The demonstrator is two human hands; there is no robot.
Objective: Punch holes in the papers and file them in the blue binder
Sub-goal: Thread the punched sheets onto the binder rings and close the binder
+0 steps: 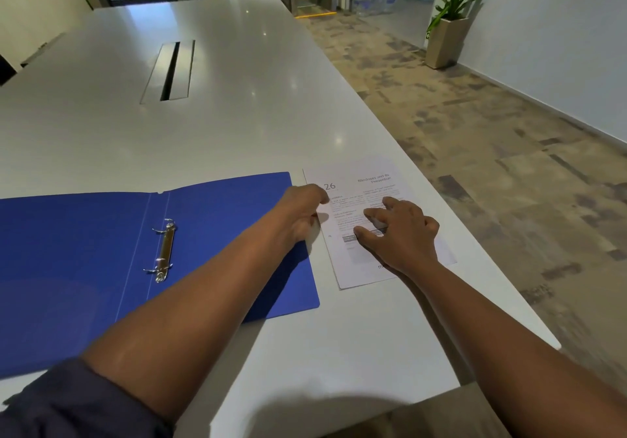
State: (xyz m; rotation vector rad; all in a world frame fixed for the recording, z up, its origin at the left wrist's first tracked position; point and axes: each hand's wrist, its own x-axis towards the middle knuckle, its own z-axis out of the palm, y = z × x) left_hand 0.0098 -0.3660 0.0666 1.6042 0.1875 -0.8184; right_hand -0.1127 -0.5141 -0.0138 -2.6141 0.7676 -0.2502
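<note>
Both hands rest on the papers beside the open blue binder on the worktop. Right hand presses down with spread fingers, gripping nothing; whether the curled left hand pinches the sheet's edge is unclear.

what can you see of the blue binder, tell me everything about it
The blue binder lies open and flat on the white table, inside face up, to the left of the printed paper. It looks like thin, matte plastic or card, with fold lines beside the spine. A metal two-ring clip sits near the middle, its rings seemingly open. No sheets are filed in it. The left forearm crosses its right flap, and the left hand sits at its right edge.
</note>
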